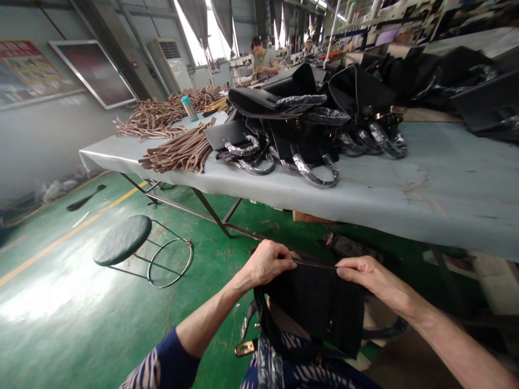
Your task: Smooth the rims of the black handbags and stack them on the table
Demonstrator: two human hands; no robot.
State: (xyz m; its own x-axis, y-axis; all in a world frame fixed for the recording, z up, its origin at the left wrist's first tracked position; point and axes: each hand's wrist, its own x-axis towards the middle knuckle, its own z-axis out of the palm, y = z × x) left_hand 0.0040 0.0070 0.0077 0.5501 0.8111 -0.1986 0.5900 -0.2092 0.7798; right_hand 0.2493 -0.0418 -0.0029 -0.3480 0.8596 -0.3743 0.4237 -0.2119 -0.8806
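Observation:
A black handbag (pixel 312 302) rests over my lap, its upper edge stretched between my two hands. My left hand (pixel 267 263) pinches that edge near its left end, thumb and fingers pressed together. Farther along the same edge, my right hand (pixel 360 273) grips it between thumb and fingertips. A gold metal buckle (pixel 245 348) on a strap hangs at the bag's left side. One plastic-wrapped handle (pixel 270 367) hangs toward me, and a dark handle (pixel 387 328) curves out at the right. The inside of the bag is mostly hidden.
A grey-covered table (pixel 377 200) stands ahead, piled with black handbags (pixel 300 119) with wrapped handles. Brown strips (pixel 182 151) and a turquoise-capped bottle (pixel 189 108) lie farther left. A round stool (pixel 124 240) is on the green floor. Another person (pixel 264 58) sits in the background.

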